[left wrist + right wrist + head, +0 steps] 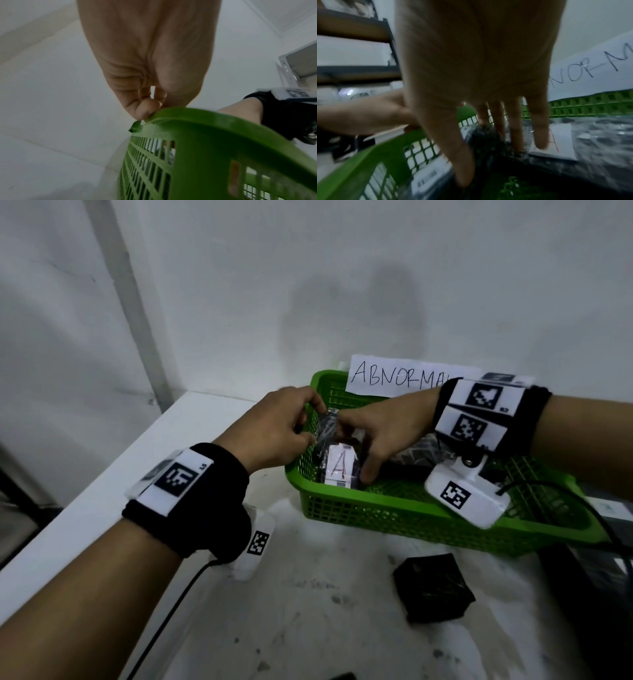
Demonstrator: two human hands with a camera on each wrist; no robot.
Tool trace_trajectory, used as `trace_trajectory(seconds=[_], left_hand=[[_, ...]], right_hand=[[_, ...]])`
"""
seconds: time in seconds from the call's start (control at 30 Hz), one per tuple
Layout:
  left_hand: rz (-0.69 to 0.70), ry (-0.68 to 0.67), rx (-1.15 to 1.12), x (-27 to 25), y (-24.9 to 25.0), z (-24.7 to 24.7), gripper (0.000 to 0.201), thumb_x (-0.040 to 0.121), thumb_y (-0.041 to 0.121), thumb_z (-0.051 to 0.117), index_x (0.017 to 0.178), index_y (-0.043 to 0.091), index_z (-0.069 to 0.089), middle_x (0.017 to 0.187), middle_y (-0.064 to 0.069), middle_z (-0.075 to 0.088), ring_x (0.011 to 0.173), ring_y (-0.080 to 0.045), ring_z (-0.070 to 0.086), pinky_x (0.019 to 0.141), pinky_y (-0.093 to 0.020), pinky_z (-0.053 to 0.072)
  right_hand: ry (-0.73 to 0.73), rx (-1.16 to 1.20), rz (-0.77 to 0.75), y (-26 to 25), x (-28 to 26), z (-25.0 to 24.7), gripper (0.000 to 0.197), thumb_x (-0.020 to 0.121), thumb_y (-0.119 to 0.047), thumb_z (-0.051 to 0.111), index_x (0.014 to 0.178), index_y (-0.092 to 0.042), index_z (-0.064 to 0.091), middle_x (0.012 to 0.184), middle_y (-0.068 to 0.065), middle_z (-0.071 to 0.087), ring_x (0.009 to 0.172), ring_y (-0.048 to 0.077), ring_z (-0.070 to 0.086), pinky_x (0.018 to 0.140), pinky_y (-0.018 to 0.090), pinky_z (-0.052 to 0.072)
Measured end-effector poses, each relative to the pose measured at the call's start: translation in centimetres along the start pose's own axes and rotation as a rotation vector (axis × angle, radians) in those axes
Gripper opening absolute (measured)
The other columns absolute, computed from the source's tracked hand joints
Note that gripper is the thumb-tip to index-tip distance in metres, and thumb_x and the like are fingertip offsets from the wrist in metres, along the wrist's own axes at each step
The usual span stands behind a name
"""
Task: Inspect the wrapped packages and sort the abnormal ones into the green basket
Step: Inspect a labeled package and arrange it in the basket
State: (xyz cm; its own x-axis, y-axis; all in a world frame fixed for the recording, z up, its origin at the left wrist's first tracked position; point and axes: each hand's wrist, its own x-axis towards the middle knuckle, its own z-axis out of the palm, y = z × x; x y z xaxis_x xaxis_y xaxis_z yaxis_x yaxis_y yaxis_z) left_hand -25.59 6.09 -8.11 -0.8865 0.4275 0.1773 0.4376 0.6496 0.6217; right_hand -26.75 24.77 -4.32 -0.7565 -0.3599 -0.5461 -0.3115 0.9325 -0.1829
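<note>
The green basket stands on the white table, with a paper sign reading ABNORMAL behind it. Both hands hold a black wrapped package with a white label marked A over the basket's left end. My left hand pinches the wrapping at the package's far edge, just above the basket rim. My right hand grips the package from the right, thumb low on the near side. In the right wrist view its fingers reach down over the dark package.
More dark wrapped packages lie in the basket under my right wrist. Another black package sits on the table in front of the basket. A dark object fills the right edge. The table's left edge and the wall are close.
</note>
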Motion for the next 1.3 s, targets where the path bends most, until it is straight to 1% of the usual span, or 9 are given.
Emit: trace_trajectory(seconds=[0.13, 0.3, 0.53, 0.67, 0.8, 0.93, 1.03, 1.17, 1.3], left_hand=[[0.003, 0.009, 0.001, -0.1, 0.0, -0.1, 0.030, 0.087, 0.006, 0.069, 0.108, 0.021, 0.056, 0.083, 0.004, 0.049, 0.067, -0.008, 0.048, 0.057, -0.020, 0.038], [0.019, 0.006, 0.002, -0.2, -0.1, 0.0, 0.030, 0.087, 0.006, 0.068, 0.110, 0.021, 0.055, 0.084, 0.003, 0.048, 0.067, -0.008, 0.047, 0.057, -0.019, 0.038], [0.019, 0.011, 0.002, -0.1, -0.4, 0.1, 0.031, 0.087, 0.008, 0.070, 0.109, 0.023, 0.055, 0.085, 0.004, 0.047, 0.068, -0.008, 0.047, 0.058, -0.020, 0.036], [0.025, 0.016, -0.006, -0.1, -0.6, 0.1, 0.031, 0.087, 0.009, 0.070, 0.111, 0.023, 0.056, 0.085, 0.004, 0.046, 0.068, -0.007, 0.046, 0.058, -0.020, 0.036], [0.031, 0.018, -0.006, 0.0, -0.9, 0.2, 0.031, 0.088, 0.009, 0.070, 0.111, 0.022, 0.056, 0.084, 0.005, 0.046, 0.067, -0.006, 0.046, 0.058, -0.019, 0.035], [0.036, 0.018, -0.005, 0.1, -1.0, 0.2, 0.030, 0.087, 0.010, 0.071, 0.109, 0.023, 0.056, 0.084, 0.005, 0.045, 0.067, -0.007, 0.046, 0.058, -0.019, 0.034], [0.037, 0.009, 0.026, 0.1, -0.9, 0.1, 0.030, 0.088, 0.011, 0.071, 0.109, 0.025, 0.054, 0.085, 0.006, 0.045, 0.069, -0.006, 0.046, 0.059, -0.020, 0.035], [0.029, -0.021, 0.069, -0.4, 0.0, -0.4, 0.030, 0.088, 0.016, 0.072, 0.111, 0.025, 0.055, 0.092, 0.003, 0.049, 0.075, -0.012, 0.051, 0.067, -0.024, 0.044], [0.120, 0.221, 0.055, -2.6, 1.7, -0.6, 0.018, 0.089, 0.023, 0.068, 0.105, 0.025, 0.059, 0.100, 0.002, 0.054, 0.077, -0.019, 0.061, 0.076, -0.034, 0.048]], right_hand=[[0.177, -0.246, -0.152, -0.3, -0.2, -0.2, 0.069, 0.083, -0.023, 0.080, 0.142, -0.025, 0.045, 0.112, -0.003, 0.065, 0.092, 0.013, 0.057, 0.080, 0.024, 0.042], [0.134, -0.300, 0.116, 0.6, -2.0, -1.1, 0.067, 0.066, -0.069, 0.078, 0.114, -0.027, 0.056, 0.088, -0.010, 0.068, 0.084, 0.016, 0.069, 0.076, 0.030, 0.053], [-0.213, 0.096, 0.172, 1.3, -1.4, 1.4, 0.034, 0.094, -0.036, 0.068, 0.111, -0.009, 0.054, 0.092, 0.006, 0.073, 0.077, 0.021, 0.070, 0.074, 0.034, 0.060], [-0.277, 0.127, 0.141, 1.1, -0.1, 1.5, 0.031, 0.099, -0.034, 0.061, 0.104, -0.003, 0.058, 0.094, 0.015, 0.073, 0.073, 0.019, 0.071, 0.072, 0.032, 0.059], [-0.332, 0.159, 0.111, 1.4, 0.0, 1.4, 0.027, 0.100, -0.032, 0.059, 0.101, -0.006, 0.058, 0.084, 0.009, 0.073, 0.074, 0.019, 0.070, 0.071, 0.031, 0.057], [-0.334, 0.129, 0.097, 2.1, -0.1, 1.1, 0.040, 0.098, -0.040, 0.061, 0.110, -0.002, 0.062, 0.092, 0.005, 0.077, 0.078, 0.016, 0.070, 0.077, 0.034, 0.056], [-0.232, 0.113, 0.147, 2.4, -0.8, 0.2, 0.044, 0.095, -0.046, 0.062, 0.118, -0.010, 0.064, 0.099, 0.007, 0.079, 0.079, 0.018, 0.071, 0.075, 0.035, 0.057], [0.206, 0.189, 0.109, 1.7, -4.5, -2.0, 0.029, 0.097, -0.042, 0.062, 0.105, -0.014, 0.066, 0.084, 0.002, 0.079, 0.061, 0.015, 0.066, 0.058, 0.025, 0.054], [0.438, 0.100, -0.049, -0.8, -10.0, -0.4, 0.020, 0.095, -0.044, 0.063, 0.094, -0.025, 0.067, 0.078, -0.010, 0.078, 0.058, 0.006, 0.065, 0.062, 0.022, 0.049]])
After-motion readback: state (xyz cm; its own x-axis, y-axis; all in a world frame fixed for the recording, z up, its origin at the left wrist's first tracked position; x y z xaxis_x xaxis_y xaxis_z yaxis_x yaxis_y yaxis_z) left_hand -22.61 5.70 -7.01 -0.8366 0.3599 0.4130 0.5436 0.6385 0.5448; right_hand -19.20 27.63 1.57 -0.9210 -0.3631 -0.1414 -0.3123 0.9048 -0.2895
